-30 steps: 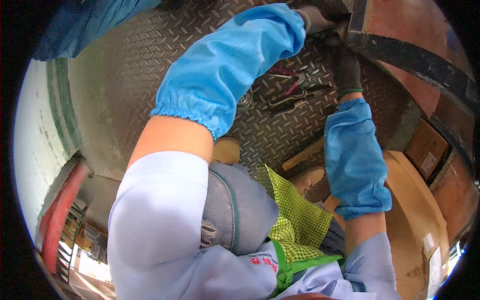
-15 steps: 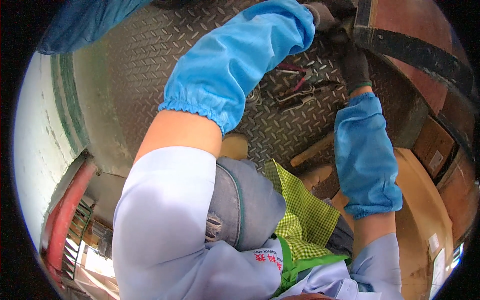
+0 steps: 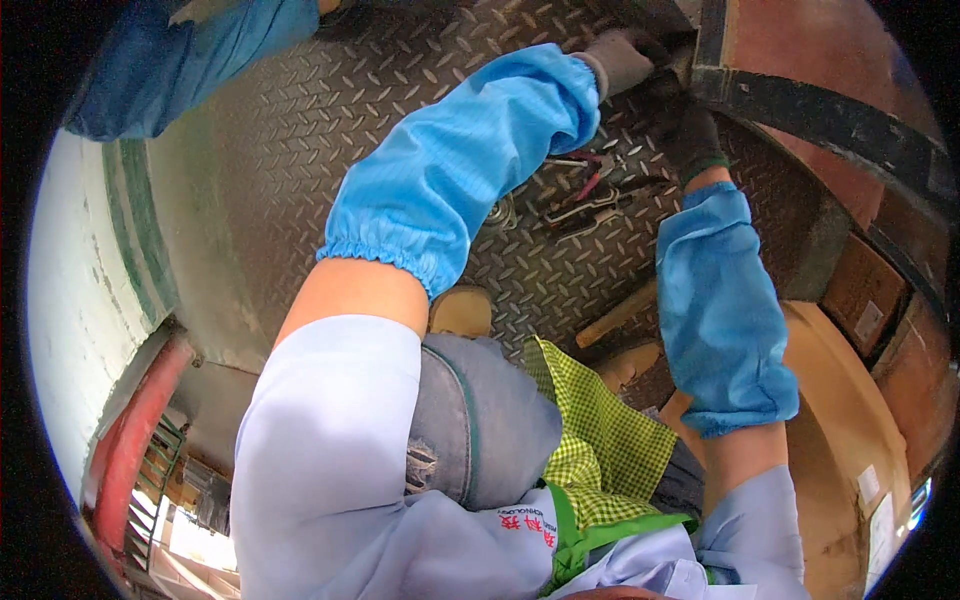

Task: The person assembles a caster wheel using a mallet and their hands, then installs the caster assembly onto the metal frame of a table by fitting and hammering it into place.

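Note:
My left hand (image 3: 625,60), in a grey glove with a blue sleeve cover, reaches far forward to the lower corner of a black metal bar (image 3: 820,115) on a rust-red body (image 3: 810,45). My right hand (image 3: 692,135), in a dark glove, is just below that same corner, close beside the left hand. The fingers of both hands are hidden against the bar, so what they hold is not visible. Pliers with red handles and other small metal tools (image 3: 590,195) lie on the chequered steel floor plate (image 3: 300,150) under my left forearm.
A wooden handle (image 3: 620,315) lies on the plate near my knee. Another person's blue sleeve (image 3: 170,60) is at the top left. Brown cardboard boxes (image 3: 860,300) stand at the right, a red metal rail (image 3: 135,450) at the lower left.
Both forearms have shifted slightly in the picture as my head moved. The hands stay at the bar's corner and the tools lie where they were.

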Demonstrator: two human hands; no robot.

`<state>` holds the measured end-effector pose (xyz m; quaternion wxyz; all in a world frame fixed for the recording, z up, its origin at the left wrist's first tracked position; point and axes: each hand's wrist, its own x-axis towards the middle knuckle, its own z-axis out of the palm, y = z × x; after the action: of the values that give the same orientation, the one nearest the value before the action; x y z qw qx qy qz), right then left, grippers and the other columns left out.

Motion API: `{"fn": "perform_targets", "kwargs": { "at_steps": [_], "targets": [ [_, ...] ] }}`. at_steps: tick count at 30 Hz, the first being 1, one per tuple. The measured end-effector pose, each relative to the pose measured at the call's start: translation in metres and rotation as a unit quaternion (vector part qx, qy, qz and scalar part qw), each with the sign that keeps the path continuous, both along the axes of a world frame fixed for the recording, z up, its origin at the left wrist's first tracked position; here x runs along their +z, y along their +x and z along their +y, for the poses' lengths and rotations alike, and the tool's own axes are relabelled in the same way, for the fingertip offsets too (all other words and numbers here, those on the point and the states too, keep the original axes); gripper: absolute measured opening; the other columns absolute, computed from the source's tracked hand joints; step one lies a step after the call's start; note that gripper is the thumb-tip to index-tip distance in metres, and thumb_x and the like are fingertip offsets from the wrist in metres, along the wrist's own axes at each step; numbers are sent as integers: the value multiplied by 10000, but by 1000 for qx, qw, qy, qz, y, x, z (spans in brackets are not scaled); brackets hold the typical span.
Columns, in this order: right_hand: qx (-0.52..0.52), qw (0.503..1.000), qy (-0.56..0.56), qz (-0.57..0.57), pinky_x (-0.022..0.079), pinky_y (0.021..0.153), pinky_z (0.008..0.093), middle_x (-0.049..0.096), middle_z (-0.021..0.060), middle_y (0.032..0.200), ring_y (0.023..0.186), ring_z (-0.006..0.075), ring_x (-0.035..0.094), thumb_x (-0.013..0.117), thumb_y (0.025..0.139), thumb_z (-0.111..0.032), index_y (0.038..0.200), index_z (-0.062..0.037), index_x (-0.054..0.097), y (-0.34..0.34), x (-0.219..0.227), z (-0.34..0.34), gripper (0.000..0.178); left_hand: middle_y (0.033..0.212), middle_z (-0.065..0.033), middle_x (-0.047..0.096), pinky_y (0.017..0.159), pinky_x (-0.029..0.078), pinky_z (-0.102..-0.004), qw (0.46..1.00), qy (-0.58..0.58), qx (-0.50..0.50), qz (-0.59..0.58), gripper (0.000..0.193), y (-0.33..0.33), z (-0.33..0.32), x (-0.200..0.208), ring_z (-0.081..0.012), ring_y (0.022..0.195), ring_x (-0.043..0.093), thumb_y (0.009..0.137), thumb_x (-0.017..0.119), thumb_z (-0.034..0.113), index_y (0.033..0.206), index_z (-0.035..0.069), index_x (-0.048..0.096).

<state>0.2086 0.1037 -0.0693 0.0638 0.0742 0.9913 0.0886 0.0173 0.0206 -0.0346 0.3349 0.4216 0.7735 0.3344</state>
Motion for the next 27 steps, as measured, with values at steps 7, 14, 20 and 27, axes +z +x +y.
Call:
{"fn": "perform_targets", "kwargs": {
  "at_steps": [7,14,20,27],
  "targets": [
    [-168,963,-52,-204,424,890,355,531,173,1180,1051,306,522,458,874,-238,1213,-64,496,-27,32,-25,383,1111,-152,592,806,485,-367,891,130,99,-425,420,-2,-15,15,-302,945,598,878,470,428,1163,135,566],
    [-323,725,-559,239,465,821,391,562,213,1095,998,326,551,455,884,-234,1162,-40,511,32,-22,23,344,1259,-141,497,936,393,-402,975,25,-211,68,466,13,21,-59,-326,1095,506,896,397,364,1307,146,424],
    [-306,903,-298,-51,462,801,388,568,167,1102,944,312,564,470,871,-203,1135,-49,541,-13,40,-8,315,1158,-195,555,900,414,-436,996,-53,-55,-42,497,-16,7,-14,-355,1050,534,899,368,445,1264,123,469],
    [-130,968,-160,144,427,858,386,562,185,1101,999,325,535,516,839,-203,1151,-38,529,-46,63,-62,354,1114,-205,572,837,459,-442,927,-37,-260,266,516,-43,28,-58,-368,960,577,870,400,506,1250,168,490]
  ]
}}
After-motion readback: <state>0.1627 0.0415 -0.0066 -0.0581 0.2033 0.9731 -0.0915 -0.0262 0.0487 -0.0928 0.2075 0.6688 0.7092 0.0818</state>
